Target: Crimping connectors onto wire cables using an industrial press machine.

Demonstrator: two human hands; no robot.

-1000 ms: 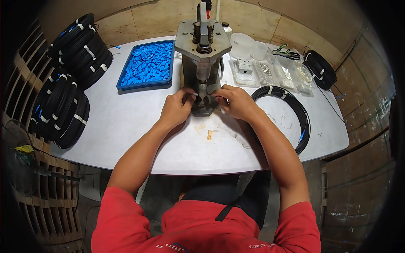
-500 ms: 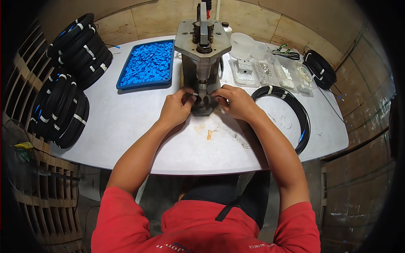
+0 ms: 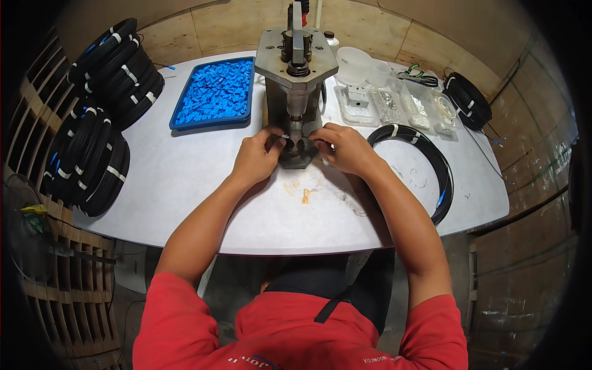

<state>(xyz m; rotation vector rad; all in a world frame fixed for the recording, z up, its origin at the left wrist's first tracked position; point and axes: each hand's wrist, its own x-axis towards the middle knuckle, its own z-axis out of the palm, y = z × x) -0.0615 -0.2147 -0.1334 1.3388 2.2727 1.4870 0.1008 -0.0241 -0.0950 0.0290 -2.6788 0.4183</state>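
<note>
A grey metal bench press (image 3: 297, 68) stands upright on the white table, its ram coming down over a dark base (image 3: 297, 161). On the base's left side is my left hand (image 3: 259, 156), thumb and fingertips pinched together beside the ram. A small pale bit shows at those fingertips, too small to name. From the right, my right hand (image 3: 345, 148) reaches to the same spot with its fingers curled in a pinch. Whatever the right fingers hold, if anything, is hidden. A coil of black cable (image 3: 441, 169) with a blue connector lies by my right forearm.
A dark blue tray (image 3: 213, 126) full of small blue plastic pieces sits left of the press. Stacked black cable coils (image 3: 92, 160) line the left edge. Clear containers of small parts (image 3: 388, 106) stand at the back right, beside another black coil (image 3: 467, 102).
</note>
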